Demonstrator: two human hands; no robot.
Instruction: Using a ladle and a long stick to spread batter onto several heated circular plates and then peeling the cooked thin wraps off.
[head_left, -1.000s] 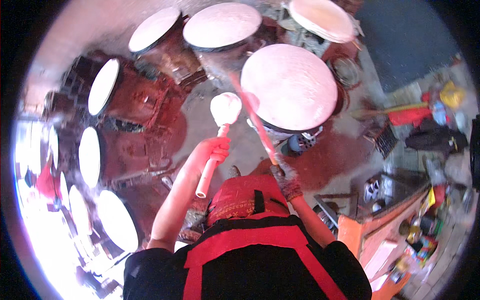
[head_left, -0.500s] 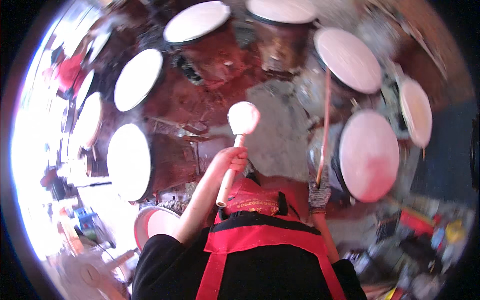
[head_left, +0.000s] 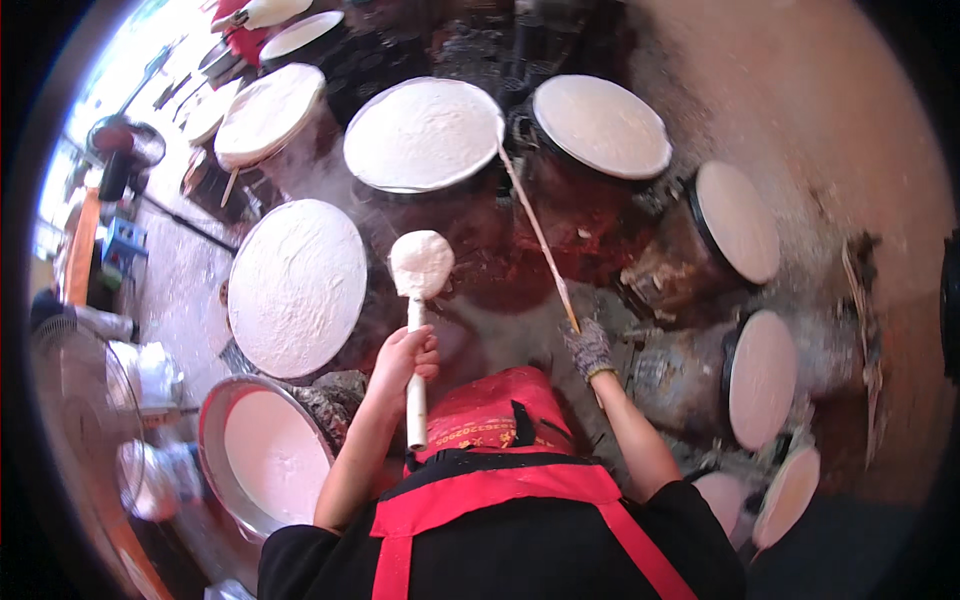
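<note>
White, thick paste heaps in the bowl of the ladle (head_left: 421, 265), which the bare left hand (head_left: 403, 360) holds upright in front of the body. The left fingers are closed right round the pale handle, a little below the bowl, with no gap to be seen. The ladle hangs over the floor, just beside the near-left white round top (head_left: 297, 288) and well apart from the pale-filled metal tub (head_left: 211, 440) by the left forearm.

Good carrying here depends on a level bowl: the load looks full enough to slop if the wrist rolls, so a slow turn from the shoulder would serve better than a flick. The tail of the handle ends close to the red apron (head_left: 490, 390); a little more room there would keep it from snagging.

In its grey knitted glove, the right hand (head_left: 588, 350) has its fingers wrapped around a thin stick (head_left: 540, 237). The far tip reaches the right edge of the far white round top (head_left: 423, 135); whether it touches or merely overlaps it in view, I cannot tell. Such a long stick magnifies small wrist movements, so a light, low-angled hold should guard the smooth coating from gouges.
</note>
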